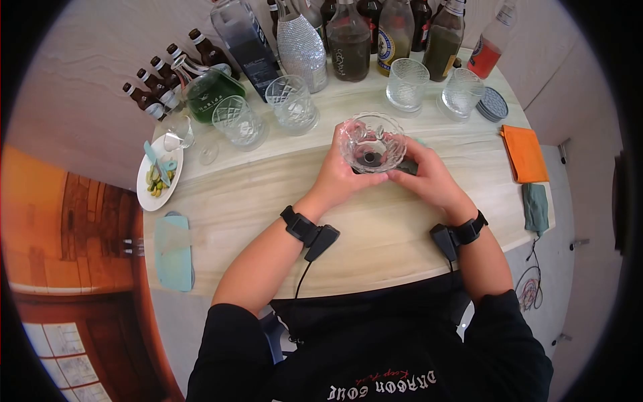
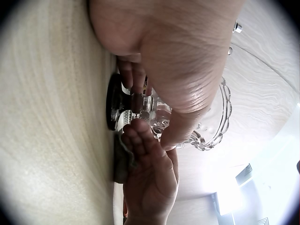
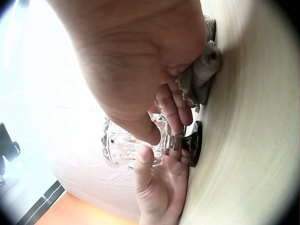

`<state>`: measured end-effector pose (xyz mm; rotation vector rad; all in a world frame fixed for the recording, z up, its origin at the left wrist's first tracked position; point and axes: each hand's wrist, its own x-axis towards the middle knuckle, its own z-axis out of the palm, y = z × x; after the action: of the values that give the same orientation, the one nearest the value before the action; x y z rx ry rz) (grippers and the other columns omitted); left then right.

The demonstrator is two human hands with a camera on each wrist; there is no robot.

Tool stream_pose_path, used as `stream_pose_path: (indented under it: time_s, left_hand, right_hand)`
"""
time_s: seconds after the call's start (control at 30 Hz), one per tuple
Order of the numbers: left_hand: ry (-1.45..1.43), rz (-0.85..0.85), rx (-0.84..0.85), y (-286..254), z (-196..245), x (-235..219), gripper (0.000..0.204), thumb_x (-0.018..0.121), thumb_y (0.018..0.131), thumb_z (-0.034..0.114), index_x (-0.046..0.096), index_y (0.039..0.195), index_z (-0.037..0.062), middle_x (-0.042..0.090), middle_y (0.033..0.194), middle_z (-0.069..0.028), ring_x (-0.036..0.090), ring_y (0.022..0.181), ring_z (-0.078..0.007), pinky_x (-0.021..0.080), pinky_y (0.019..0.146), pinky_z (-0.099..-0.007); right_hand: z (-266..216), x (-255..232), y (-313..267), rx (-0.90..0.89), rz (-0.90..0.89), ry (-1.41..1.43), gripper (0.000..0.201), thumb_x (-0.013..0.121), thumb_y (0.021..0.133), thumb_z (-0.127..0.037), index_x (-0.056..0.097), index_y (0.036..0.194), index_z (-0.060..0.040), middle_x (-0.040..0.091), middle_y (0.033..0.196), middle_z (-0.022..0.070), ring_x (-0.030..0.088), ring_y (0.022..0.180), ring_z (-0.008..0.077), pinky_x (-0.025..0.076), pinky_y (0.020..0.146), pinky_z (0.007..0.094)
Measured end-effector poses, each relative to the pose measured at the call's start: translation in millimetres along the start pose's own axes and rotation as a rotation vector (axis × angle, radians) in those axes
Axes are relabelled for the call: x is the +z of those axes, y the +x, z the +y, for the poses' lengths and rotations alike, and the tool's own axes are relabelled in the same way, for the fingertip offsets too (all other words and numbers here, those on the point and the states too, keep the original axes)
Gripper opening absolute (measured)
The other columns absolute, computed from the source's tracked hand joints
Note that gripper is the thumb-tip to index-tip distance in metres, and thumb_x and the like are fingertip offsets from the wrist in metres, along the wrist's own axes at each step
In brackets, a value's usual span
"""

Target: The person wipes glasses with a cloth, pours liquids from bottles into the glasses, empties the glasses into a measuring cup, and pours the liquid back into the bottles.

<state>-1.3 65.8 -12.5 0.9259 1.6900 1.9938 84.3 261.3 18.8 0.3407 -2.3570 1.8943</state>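
A clear dessert glass (image 1: 372, 125) with a scalloped rim stands upright near the middle of the table, between both hands. My left hand (image 1: 340, 171) holds it from the left, thumb along the near side. From the right, my right hand (image 1: 432, 175) grips the same glass, its thumb close to the left one. Both wrist views show fingers curled around the bowl and stem, above a dark round base (image 3: 197, 143) close over the tabletop. Under the right hand lies a crumpled grey cloth (image 3: 202, 75), partly hidden by the palm.
Cut-glass tumblers (image 1: 292, 107) and several bottles (image 1: 349, 47) line the back. At left are a white plate (image 1: 142, 181) of fruit pieces and a light-blue board (image 1: 173, 258). Dark coasters (image 1: 492, 104), an orange cloth (image 1: 524, 154) and a green cloth (image 1: 534, 208) lie right.
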Motion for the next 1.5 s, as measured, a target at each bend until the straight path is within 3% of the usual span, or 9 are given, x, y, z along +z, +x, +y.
stream_pose_path:
  time_s: [0.27, 0.57, 0.77, 0.83, 1.0, 1.17, 1.23, 1.3, 1.5]
  left_hand:
    - [0.024, 0.018, -0.006, 0, -3, -1, 0.101, 0.089, 0.067, 0.003, 0.026, 0.147, 0.0078, 0.042, 0.139, -0.0107, 0.051, 0.124, -0.0227, 0.049, 0.099, -0.0375]
    - [-0.011, 0.102, 0.157, -2, 5, -13, 0.114, 0.096, 0.059, 0.018, 0.028, 0.149, 0.0058, 0.041, 0.144, -0.0117, 0.043, 0.134, -0.0262, 0.032, 0.116, -0.0394]
    - [0.135, 0.055, 0.058, -6, -1, -14, 0.102, 0.094, 0.064, 0.017, 0.034, 0.146, 0.0008, 0.049, 0.139, -0.0122, 0.047, 0.132, -0.0241, 0.038, 0.111, -0.0387]
    - [0.013, 0.061, -0.088, -6, -1, -12, 0.096, 0.09, 0.069, 0.006, 0.033, 0.147, 0.0009, 0.048, 0.141, -0.0129, 0.051, 0.129, -0.0221, 0.042, 0.11, -0.038]
    - [0.079, 0.054, -0.046, -7, 3, -14, 0.092, 0.09, 0.07, 0.008, 0.037, 0.145, 0.0012, 0.053, 0.136, -0.0128, 0.053, 0.126, -0.0211, 0.047, 0.105, -0.0372]
    - [-0.062, 0.123, -0.035, -8, 0, -9, 0.088, 0.09, 0.071, 0.011, 0.041, 0.143, 0.0012, 0.058, 0.129, -0.0101, 0.057, 0.118, -0.0185, 0.051, 0.097, -0.034]
    - [0.161, 0.063, 0.022, -7, 12, -11, 0.081, 0.089, 0.072, 0.012, 0.045, 0.14, 0.0028, 0.061, 0.125, -0.0066, 0.06, 0.112, -0.0164, 0.052, 0.094, -0.0334]
    - [0.022, 0.029, 0.092, -6, 10, -9, 0.075, 0.089, 0.074, 0.017, 0.049, 0.135, 0.0029, 0.066, 0.117, -0.0065, 0.063, 0.104, -0.0146, 0.053, 0.091, -0.0327]
    - [0.342, 0.041, 0.031, -9, 4, -10, 0.078, 0.085, 0.079, 0.025, 0.045, 0.141, 0.0024, 0.068, 0.116, -0.0087, 0.064, 0.104, -0.015, 0.052, 0.092, -0.0308]
  right_hand:
    - [-3, 0, 0, -0.003, -0.002, 0.02, 0.054, 0.07, 0.084, -0.003, 0.054, 0.135, 0.0, 0.068, 0.113, 0.008, 0.062, 0.101, 0.0169, 0.048, 0.094, 0.0325]
    - [3, -4, 0, 0.016, -0.008, -0.005, 0.051, 0.071, 0.084, -0.004, 0.056, 0.133, -0.0007, 0.068, 0.101, 0.007, 0.063, 0.096, 0.0166, 0.05, 0.09, 0.0316]
    - [11, -6, 1, -0.02, -0.016, -0.041, 0.051, 0.071, 0.085, -0.005, 0.056, 0.133, -0.0016, 0.069, 0.098, 0.0075, 0.065, 0.093, 0.017, 0.051, 0.087, 0.0313]
    - [15, -6, 1, -0.024, -0.014, -0.032, 0.051, 0.071, 0.085, -0.005, 0.056, 0.133, -0.0017, 0.069, 0.098, 0.0075, 0.065, 0.094, 0.0171, 0.051, 0.087, 0.0312]
    - [4, -7, 0, 0.034, -0.061, -0.026, 0.05, 0.067, 0.085, -0.002, 0.055, 0.134, 0.0021, 0.066, 0.112, 0.0062, 0.059, 0.102, 0.0142, 0.046, 0.095, 0.0308]
    - [11, -8, 2, 0.042, -0.026, -0.027, 0.049, 0.071, 0.085, -0.006, 0.058, 0.131, -0.0015, 0.068, 0.099, 0.0056, 0.063, 0.096, 0.0156, 0.049, 0.09, 0.0319]
    - [13, -3, 1, 0.095, -0.086, 0.009, 0.048, 0.071, 0.084, -0.006, 0.058, 0.13, -0.0011, 0.068, 0.099, 0.0044, 0.063, 0.097, 0.0149, 0.048, 0.091, 0.0319]
    - [15, -5, 6, 0.065, -0.012, 0.029, 0.048, 0.069, 0.087, -0.003, 0.056, 0.133, 0.0002, 0.067, 0.105, 0.0036, 0.061, 0.099, 0.0136, 0.047, 0.091, 0.0302]
    - [10, 1, 2, 0.083, -0.006, 0.078, 0.051, 0.063, 0.092, 0.003, 0.048, 0.141, 0.0013, 0.065, 0.114, 0.0061, 0.06, 0.098, 0.0121, 0.047, 0.09, 0.0262]
